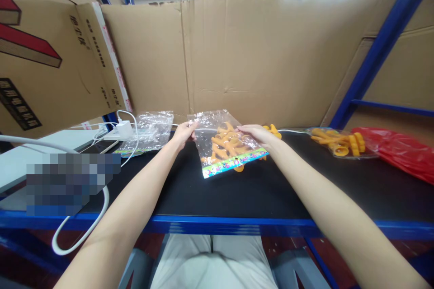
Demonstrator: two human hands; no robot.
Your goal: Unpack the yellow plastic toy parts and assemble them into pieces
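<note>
A clear plastic bag (226,144) with a colourful printed strip along its lower edge holds several orange plastic pieces. It is lifted slightly above the black table top (257,189). My left hand (185,133) pinches the bag's upper left corner. My right hand (259,135) grips its upper right edge, fingers closed over the plastic. A few loose orange pieces (274,131) lie just behind my right hand.
A pile of empty clear bags (151,131) lies at the left, by a white charger (124,128), its cable and a phone (96,146). Orange pieces in a clear bag (339,143) and a red plastic bag (400,151) sit at the right. Cardboard walls (254,58) stand behind.
</note>
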